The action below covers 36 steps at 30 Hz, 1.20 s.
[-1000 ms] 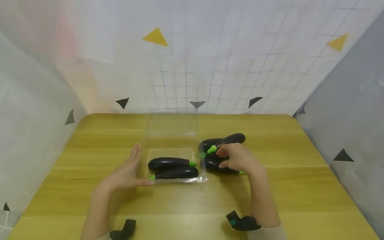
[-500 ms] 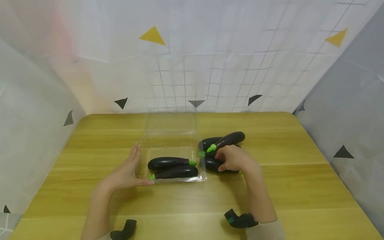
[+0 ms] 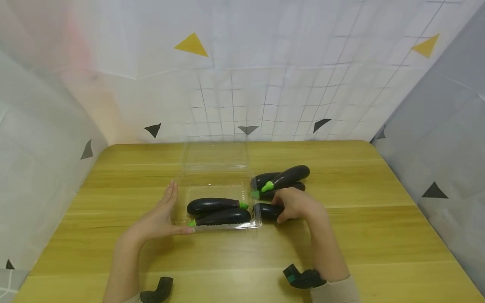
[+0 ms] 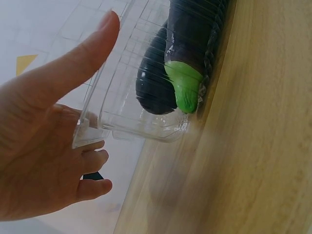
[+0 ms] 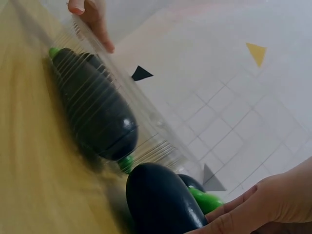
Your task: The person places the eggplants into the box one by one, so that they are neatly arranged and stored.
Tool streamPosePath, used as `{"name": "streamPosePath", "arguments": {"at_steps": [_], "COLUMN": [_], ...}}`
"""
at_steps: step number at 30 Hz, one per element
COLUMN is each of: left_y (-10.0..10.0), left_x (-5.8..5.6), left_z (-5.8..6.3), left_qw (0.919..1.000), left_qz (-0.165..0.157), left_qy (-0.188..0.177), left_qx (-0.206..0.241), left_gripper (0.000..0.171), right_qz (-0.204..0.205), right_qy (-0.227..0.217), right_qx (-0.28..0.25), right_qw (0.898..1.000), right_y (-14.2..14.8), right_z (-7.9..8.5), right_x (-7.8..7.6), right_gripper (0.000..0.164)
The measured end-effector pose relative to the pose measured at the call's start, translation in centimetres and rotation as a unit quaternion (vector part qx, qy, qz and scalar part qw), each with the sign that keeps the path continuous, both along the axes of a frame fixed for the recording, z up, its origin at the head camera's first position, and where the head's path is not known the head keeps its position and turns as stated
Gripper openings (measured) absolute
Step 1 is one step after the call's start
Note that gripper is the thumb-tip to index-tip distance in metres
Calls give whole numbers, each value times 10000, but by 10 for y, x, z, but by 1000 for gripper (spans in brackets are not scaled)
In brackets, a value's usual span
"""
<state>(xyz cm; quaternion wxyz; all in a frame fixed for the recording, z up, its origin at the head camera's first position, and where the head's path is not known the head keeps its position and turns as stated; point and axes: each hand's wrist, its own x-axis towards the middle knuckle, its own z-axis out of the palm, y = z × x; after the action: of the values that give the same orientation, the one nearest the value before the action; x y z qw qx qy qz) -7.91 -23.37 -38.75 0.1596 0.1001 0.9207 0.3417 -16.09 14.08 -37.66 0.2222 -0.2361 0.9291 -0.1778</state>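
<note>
A clear plastic clamshell box [image 3: 212, 191] stands with its lid [image 3: 216, 153] raised toward the back. Inside, along the front wall, lie two dark eggplants [image 3: 214, 205] with bright green stems, pointing opposite ways. My left hand [image 3: 159, 219] rests at the box's front left corner, thumb along the front rim and straight fingers along the left side. Just right of the box, my right hand [image 3: 297, 205] grips an eggplant [image 3: 268, 211], thumb on its near side and fingers on its far side. The green end of that eggplant is hidden under the hand.
Behind the right hand, several more eggplants [image 3: 289, 177] lie piled against the box's right side, one across the top. Everything stands on a wooden table [image 3: 235, 256]. A white sheeted wall [image 3: 235, 84] rises behind it.
My right hand has come down onto the nearest eggplant and gripped it. That eggplant has shifted slightly toward the front, apart from the pile. The left hand has stayed at the box corner.
</note>
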Motion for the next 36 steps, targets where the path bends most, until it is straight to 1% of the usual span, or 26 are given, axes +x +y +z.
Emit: {"name": "streamPosePath", "arguments": {"at_steps": [3,10,13,17,20,25,31,36], "left_y": [0,0,0,0,0,1,0,0], "left_x": [0,0,0,0,0,-1,-2,-2], "left_z": [-1,0,1,0,0,-1,-2,-3], "left_qw": [10000,10000,10000,10000,10000,10000,9999,9999], "left_qz": [-8,-34,-37,-14,0,-15,6,2], "left_qy": [13,53,61,28,15,80,111,99], "left_qx": [-21,-65,-63,-18,-9,-45,-71,-79], "left_gripper": [132,131,131,131,131,132,132,132], "right_qz": [-45,-391,-399,-496,-566,-492,-277,38], "right_qy": [97,357,578,933,1270,1806,2159,2616], "right_qx": [13,-17,-72,-364,-581,-844,-1157,-1273], "right_qw": [9999,9986,9975,9937,9886,9787,9691,9567], "right_y": [4,10,11,7,1,-14,-35,-54], "right_z": [5,27,33,37,39,38,32,21], "right_x": [3,14,16,18,18,17,17,19], "right_gripper": [39,38,36,37,40,43,47,49]}}
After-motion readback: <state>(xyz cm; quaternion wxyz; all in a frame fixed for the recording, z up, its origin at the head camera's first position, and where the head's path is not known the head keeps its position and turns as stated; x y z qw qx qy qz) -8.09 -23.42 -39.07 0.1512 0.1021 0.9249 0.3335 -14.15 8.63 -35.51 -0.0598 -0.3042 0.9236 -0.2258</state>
